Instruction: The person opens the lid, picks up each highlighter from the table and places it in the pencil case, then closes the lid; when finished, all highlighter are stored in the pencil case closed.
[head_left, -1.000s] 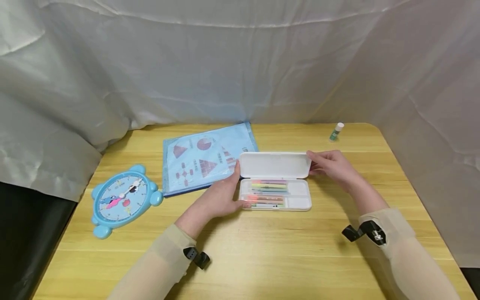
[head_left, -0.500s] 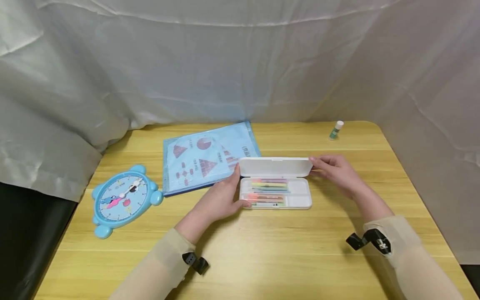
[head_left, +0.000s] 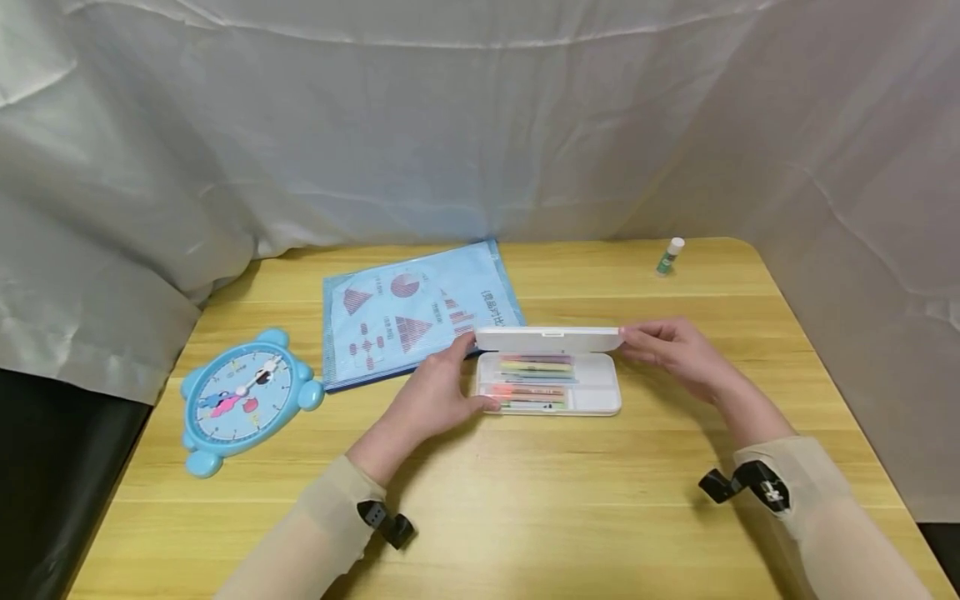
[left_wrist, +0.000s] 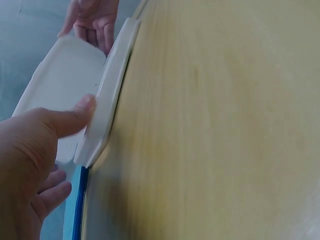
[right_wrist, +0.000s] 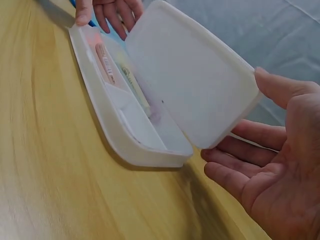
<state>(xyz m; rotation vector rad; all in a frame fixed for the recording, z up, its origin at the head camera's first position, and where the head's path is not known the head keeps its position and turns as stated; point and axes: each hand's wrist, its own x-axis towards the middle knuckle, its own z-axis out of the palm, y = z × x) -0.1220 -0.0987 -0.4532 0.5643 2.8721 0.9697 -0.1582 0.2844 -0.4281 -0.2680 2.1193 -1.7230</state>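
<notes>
A white pencil case lies on the table with its lid tilted partway up. Several pens and highlighters lie in the left part of its two long compartments. My left hand holds the case's left end, its thumb on the front corner and the fingers toward the back. At the other end, my right hand pinches the lid's right edge; in the right wrist view its thumb touches the lid's rim, with the other fingers behind.
A blue flat packet with printed charts lies behind and left of the case, close to the lid. Farther left is a blue toy clock. A glue stick stands at the back right, before a grey curtain.
The lid has swung forward and down from nearly upright, with my right hand moving along with it, toward me. My left hand has stayed at the case's left end.
</notes>
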